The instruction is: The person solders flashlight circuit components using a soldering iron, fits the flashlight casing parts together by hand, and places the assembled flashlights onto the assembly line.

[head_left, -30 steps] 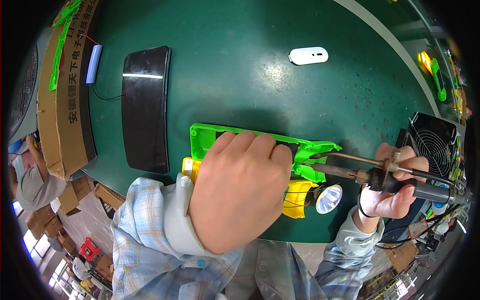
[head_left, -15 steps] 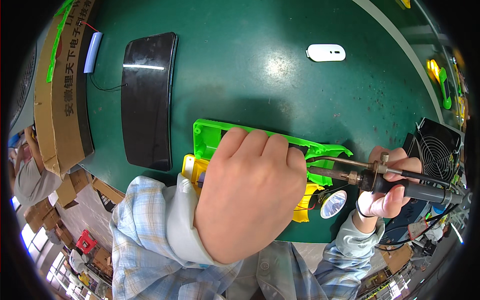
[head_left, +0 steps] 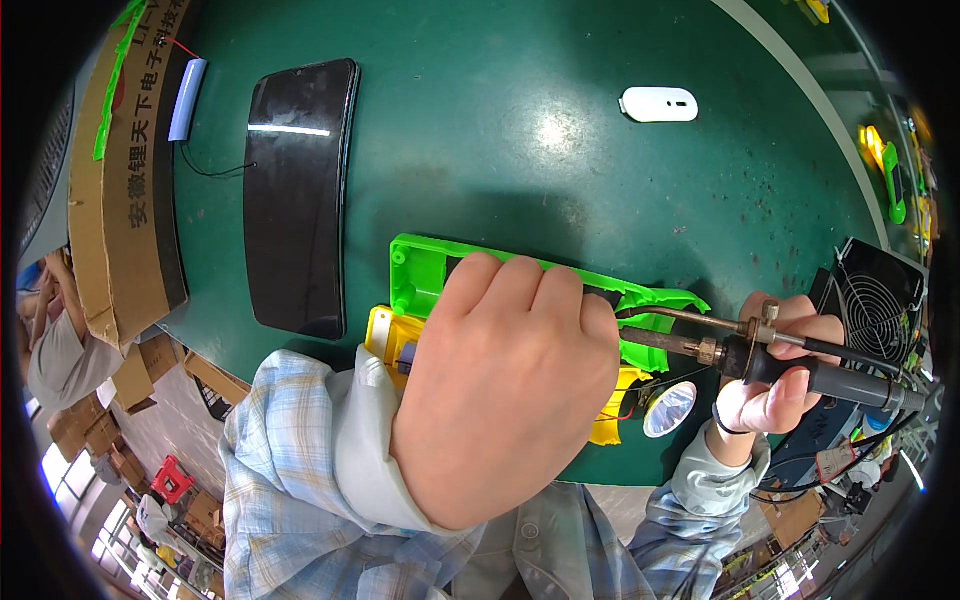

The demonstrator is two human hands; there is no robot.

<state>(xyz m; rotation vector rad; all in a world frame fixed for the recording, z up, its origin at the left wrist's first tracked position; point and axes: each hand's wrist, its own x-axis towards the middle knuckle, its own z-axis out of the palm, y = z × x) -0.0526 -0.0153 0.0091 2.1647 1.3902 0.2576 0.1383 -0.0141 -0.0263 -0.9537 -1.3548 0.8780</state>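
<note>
My right hand (head_left: 780, 375) grips a soldering iron (head_left: 765, 365) that has a thin metal feed tube fixed along its top. Its tip points left, close to the fingers of my left hand (head_left: 510, 390). That left hand is curled closed over a bright green plastic housing half (head_left: 418, 275). Its fingertips, and whatever they pinch, are hidden beneath the back of the hand. On the near side, partly under my left hand, lies a yellow plastic part (head_left: 380, 335). A round reflector lamp (head_left: 670, 410) with thin wires sits by another yellow piece (head_left: 612, 415).
On the green table (head_left: 480, 120) lie a black smartphone (head_left: 298, 200), a blue battery cell with wires (head_left: 187, 100) and a white mouse-shaped device (head_left: 660, 104). A cardboard box (head_left: 125, 190) borders the left. A black fan with a wire guard (head_left: 875, 305) stands at right.
The whole view has shifted very slightly. Both hands, the soldering iron and the green housing keep nearly the same positions relative to each other.
</note>
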